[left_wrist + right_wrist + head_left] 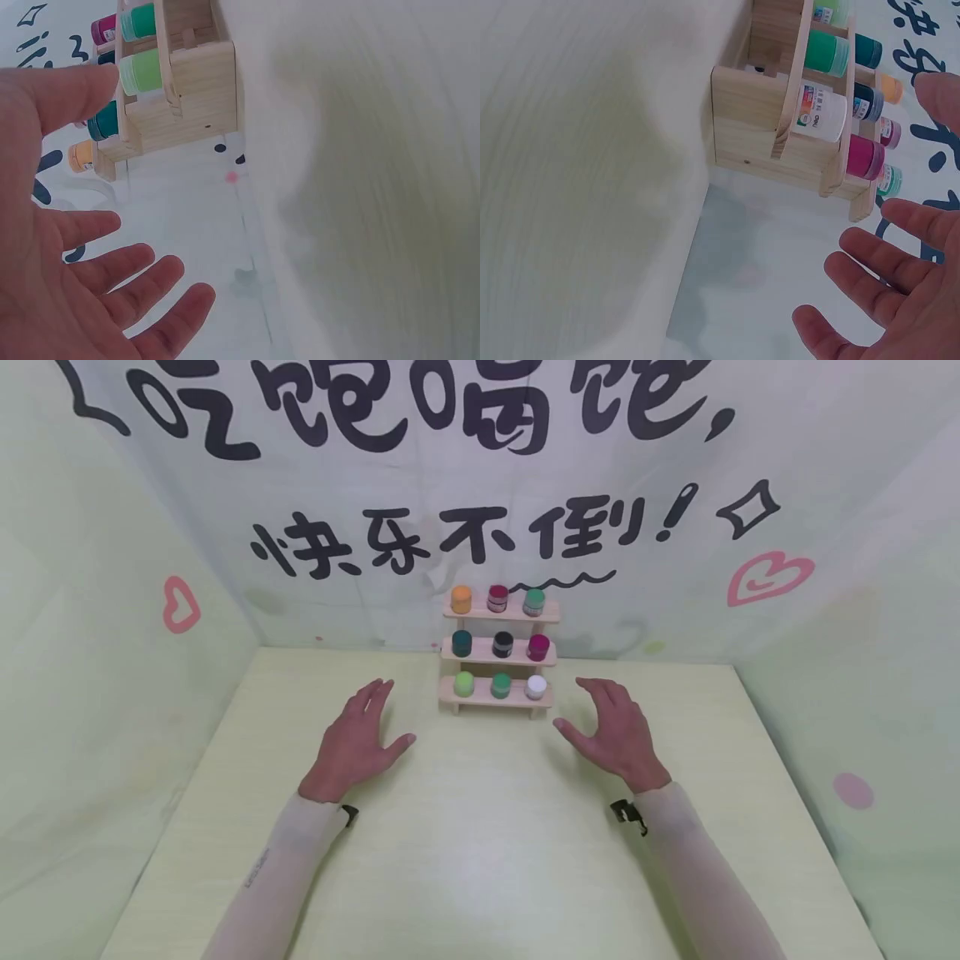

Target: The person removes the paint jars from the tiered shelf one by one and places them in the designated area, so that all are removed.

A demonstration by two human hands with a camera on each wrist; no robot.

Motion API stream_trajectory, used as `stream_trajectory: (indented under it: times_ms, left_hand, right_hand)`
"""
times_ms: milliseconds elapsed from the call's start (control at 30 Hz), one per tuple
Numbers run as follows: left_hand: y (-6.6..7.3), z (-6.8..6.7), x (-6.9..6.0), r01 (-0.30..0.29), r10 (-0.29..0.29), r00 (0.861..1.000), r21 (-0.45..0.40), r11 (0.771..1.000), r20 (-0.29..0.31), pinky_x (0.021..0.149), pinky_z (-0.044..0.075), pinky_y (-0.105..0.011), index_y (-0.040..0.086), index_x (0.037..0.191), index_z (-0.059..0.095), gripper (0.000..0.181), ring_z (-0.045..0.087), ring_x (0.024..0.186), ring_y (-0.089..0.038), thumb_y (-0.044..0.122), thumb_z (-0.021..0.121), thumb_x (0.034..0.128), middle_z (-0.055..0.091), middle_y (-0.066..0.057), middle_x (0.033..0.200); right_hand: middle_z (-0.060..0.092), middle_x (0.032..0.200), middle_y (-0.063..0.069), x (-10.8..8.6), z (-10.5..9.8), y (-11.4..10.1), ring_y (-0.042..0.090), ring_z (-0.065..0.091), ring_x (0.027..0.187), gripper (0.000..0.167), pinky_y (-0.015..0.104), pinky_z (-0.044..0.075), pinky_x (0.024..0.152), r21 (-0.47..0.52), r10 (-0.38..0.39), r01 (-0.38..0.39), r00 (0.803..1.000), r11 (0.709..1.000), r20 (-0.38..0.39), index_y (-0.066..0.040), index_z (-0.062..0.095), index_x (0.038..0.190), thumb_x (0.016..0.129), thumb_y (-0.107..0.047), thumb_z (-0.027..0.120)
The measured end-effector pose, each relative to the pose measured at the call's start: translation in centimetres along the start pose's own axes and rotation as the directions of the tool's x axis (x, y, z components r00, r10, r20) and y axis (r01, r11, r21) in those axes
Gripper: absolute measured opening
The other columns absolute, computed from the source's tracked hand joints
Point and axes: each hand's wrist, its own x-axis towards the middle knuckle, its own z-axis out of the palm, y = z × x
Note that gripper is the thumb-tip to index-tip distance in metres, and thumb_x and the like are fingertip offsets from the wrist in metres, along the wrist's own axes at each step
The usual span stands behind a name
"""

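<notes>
A three-tier wooden rack (pixel 497 652) stands at the back of the table, with small paint jars in rows on its steps. On the lowest step are a light green jar (pixel 464 684), a green jar (pixel 501 686) and a white jar (pixel 536 687). Left of the rack, my left hand (pixel 354 745) hovers with fingers spread and touches nothing. My right hand (pixel 617 735) is held likewise on the right side, nearest the white jar (pixel 821 112) and the magenta jar (pixel 865 157). In the left wrist view, my thumb partly covers jars on the rack.
The pale table (pixel 480 843) spreads out in front of the rack. Behind it hangs a white cloth (pixel 420 468) with large black lettering. Similar cloth walls close in the left (pixel 90 693) and right (pixel 885 693) sides.
</notes>
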Motion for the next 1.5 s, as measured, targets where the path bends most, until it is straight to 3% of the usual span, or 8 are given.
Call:
stream_trajectory:
  times_ms: [100,267,467,567,767,1033,1267,1500]
  left_hand:
    - [0.1,0.2,0.3,-0.011,0.01,1.0,-0.046,0.999,-0.007,0.08,0.063,-0.059,0.013,0.164,0.033,0.09,0.05,0.143,-0.042,0.053,0.073,0.0945,0.037,-0.017,0.166]
    - [0.3,0.6,1.0,-0.02,0.019,1.0,-0.102,0.995,-0.008,0.095,0.059,-0.062,0.012,0.161,0.038,0.081,0.049,0.143,-0.041,0.049,0.071,0.0963,0.04,-0.016,0.164]
    - [0.3,1.4,1.7,-0.023,0.019,1.0,-0.192,0.981,-0.026,0.114,0.049,-0.06,0.01,0.157,0.043,0.075,0.048,0.145,-0.038,0.043,0.073,0.0975,0.044,-0.017,0.16]
    - [0.3,1.9,2.1,-0.017,0.011,1.0,-0.242,0.97,-0.027,0.113,0.05,-0.058,0.01,0.156,0.044,0.073,0.053,0.14,-0.037,0.041,0.074,0.0977,0.045,-0.016,0.158]
    - [0.6,2.6,2.8,0.015,-0.025,0.999,-0.333,0.943,-0.026,0.099,0.058,-0.053,0.011,0.154,0.048,0.069,0.061,0.128,-0.036,0.038,0.076,0.097,0.05,-0.014,0.152]
    - [1.2,3.1,3.6,0.05,-0.057,0.998,-0.472,0.88,-0.001,0.099,0.063,-0.049,0.008,0.154,0.048,0.066,0.061,0.133,-0.035,0.029,0.077,0.098,0.051,-0.016,0.153]
    - [1.7,3.7,4.3,0.086,-0.08,0.996,-0.545,0.834,0.034,0.098,0.064,-0.049,0.007,0.153,0.049,0.064,0.064,0.13,-0.035,0.025,0.077,0.0981,0.053,-0.018,0.152]
    - [2.1,4.3,5.1,0.168,-0.133,0.986,-0.659,0.733,0.103,0.105,0.061,-0.05,0.008,0.15,0.05,0.06,0.064,0.131,-0.034,0.025,0.075,0.099,0.055,-0.013,0.153]
  right_hand:
    - [0.062,0.14,0.019,0.3,0.2,-0.3,0.04,0.057,0.129,0.071,0.064,0.056,0.097,0.045,0.048,-0.049,0.998,0.998,0.028,-0.006,0.059,0.144,0.089,-0.045,0.079]
    - [0.06,0.143,0.019,1.0,0.4,-0.7,0.039,0.055,0.134,0.067,0.062,0.052,0.106,0.117,0.114,-0.122,0.991,0.986,0.074,-0.006,0.057,0.147,0.094,-0.043,0.076]
    - [0.062,0.141,0.018,2.4,0.6,-0.8,0.038,0.058,0.13,0.064,0.06,0.049,0.111,0.205,0.138,-0.149,0.988,0.967,0.067,-0.004,0.056,0.147,0.097,-0.04,0.074]
    - [0.063,0.141,0.018,3.2,0.7,-0.7,0.038,0.059,0.129,0.062,0.06,0.05,0.109,0.233,0.143,-0.151,0.988,0.961,0.054,-0.003,0.056,0.146,0.098,-0.038,0.074]
    - [0.063,0.141,0.017,4.7,0.7,-0.6,0.036,0.059,0.129,0.058,0.059,0.055,0.102,0.302,0.168,-0.174,0.985,0.937,0.046,-0.005,0.056,0.146,0.099,-0.035,0.073]
    - [0.063,0.142,0.017,6.9,0.2,-0.9,0.035,0.06,0.13,0.058,0.059,0.056,0.102,0.352,0.212,-0.217,0.976,0.91,0.055,-0.004,0.056,0.145,0.1,-0.035,0.073]
    - [0.065,0.141,0.016,8.4,0.0,-0.5,0.035,0.061,0.131,0.055,0.058,0.057,0.104,0.401,0.231,-0.229,0.972,0.887,0.042,-0.003,0.057,0.144,0.101,-0.033,0.071]
    - [0.066,0.14,0.016,10.2,-0.4,-0.7,0.033,0.062,0.13,0.053,0.052,0.059,0.104,0.453,0.283,-0.278,0.957,0.847,0.058,-0.005,0.058,0.143,0.099,-0.031,0.073]
